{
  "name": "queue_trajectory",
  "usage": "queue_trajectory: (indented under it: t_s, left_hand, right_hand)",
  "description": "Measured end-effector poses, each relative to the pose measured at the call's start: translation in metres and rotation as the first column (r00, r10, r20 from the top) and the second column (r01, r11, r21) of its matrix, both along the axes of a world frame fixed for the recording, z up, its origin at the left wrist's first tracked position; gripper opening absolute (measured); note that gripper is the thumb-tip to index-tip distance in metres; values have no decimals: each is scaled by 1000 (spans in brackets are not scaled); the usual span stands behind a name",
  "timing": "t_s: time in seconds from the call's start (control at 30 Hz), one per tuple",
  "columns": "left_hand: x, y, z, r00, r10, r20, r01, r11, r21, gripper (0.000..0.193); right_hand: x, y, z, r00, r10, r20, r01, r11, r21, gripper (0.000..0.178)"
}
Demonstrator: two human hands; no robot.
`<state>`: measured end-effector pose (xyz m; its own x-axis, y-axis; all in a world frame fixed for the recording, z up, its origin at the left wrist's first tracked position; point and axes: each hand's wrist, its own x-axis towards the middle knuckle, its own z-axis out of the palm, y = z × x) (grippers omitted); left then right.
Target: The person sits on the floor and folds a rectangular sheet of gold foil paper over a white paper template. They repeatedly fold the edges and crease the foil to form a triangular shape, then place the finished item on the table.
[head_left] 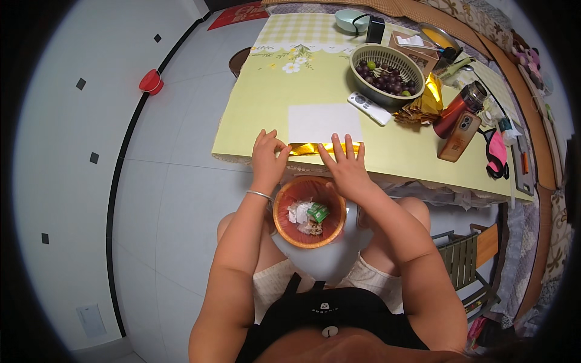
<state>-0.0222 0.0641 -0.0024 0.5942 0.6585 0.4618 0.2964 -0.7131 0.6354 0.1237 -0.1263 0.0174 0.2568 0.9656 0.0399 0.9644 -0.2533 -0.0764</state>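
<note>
A white sheet of paper [321, 121] lies at the table's near edge, with a shiny gold foil strip [304, 149] along its near side. At the strip's left end, my left hand [268, 160] pinches the foil between thumb and index finger. My right hand [351, 172] rests flat over the strip's right part, fingers spread and fingertips on the paper. Below both hands, between my knees, stands a round bin [281, 226] with a reddish liner, holding crumpled white waste and a green wrapper [318, 212].
Right of the paper lie a white remote control [370, 109], a stack of gold foil [423, 109], a red thermos [452, 115] and a phone [460, 137]. Behind them stands a basket of grapes [353, 78]. A folding chair [463, 260] is at lower right, a red bucket [151, 82] on the left floor.
</note>
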Motion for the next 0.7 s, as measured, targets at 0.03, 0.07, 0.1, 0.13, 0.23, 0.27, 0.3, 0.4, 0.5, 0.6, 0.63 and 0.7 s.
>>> queue_trajectory:
  t_s: [0.03, 0.07, 0.1, 0.13, 0.23, 0.27, 0.3, 0.4, 0.5, 0.6, 0.63, 0.7]
  left_hand:
    - [0, -1, 4, 1000, -19, -13, 19, 1000, -5, 13]
    - [1, -1, 7, 999, -38, -25, 38, 999, -11, 13]
    - [0, -1, 6, 999, -27, -24, 27, 1000, -7, 13]
    - [0, -2, 5, 1000, -16, -23, 16, 1000, -3, 13]
    - [-1, 0, 0, 999, -12, -45, 11, 1000, -18, 12]
    - [-2, 2, -3, 998, -15, -57, 14, 1000, -28, 12]
    - [-2, 4, -5, 997, 7, -83, -6, 1000, 12, 12]
    - [-1, 5, -5, 989, 63, -133, -42, 987, 154, 18]
    - [8, -20, 18, 987, -7, -163, 65, 933, 354, 42]
    - [14, -46, 13, 910, -318, -267, 401, 838, 370, 72]
    - [17, -60, 16, 855, -338, -394, 473, 820, 322, 82]
    - [20, -70, 6, 861, -300, -411, 449, 828, 335, 90]
  right_hand:
    - [0, 0, 0, 1000, 0, 5, 0, 1000, 6, 105]
    - [1, -1, -2, 1000, -1, 17, 0, 1000, 11, 104]
    - [1, 0, -4, 1000, 2, 28, -3, 1000, 18, 102]
    - [1, 0, -5, 999, 4, 40, -5, 1000, 24, 101]
    - [0, 0, -3, 1000, 5, 16, -5, 1000, 28, 96]
    - [0, 1, -3, 1000, 7, 19, -8, 1000, 24, 94]
    - [0, 1, -3, 1000, 10, 23, -10, 1000, 22, 92]
    - [2, 3, -11, 998, 9, 63, -11, 999, 34, 89]
    - [4, 2, -15, 998, 1, 69, -3, 1000, 31, 85]
    - [2, 3, -10, 1000, 13, 15, -13, 1000, 15, 84]
    - [2, 2, -8, 1000, 13, -9, -13, 1000, 4, 84]
    - [3, 0, -4, 1000, 18, -6, -18, 999, -26, 88]
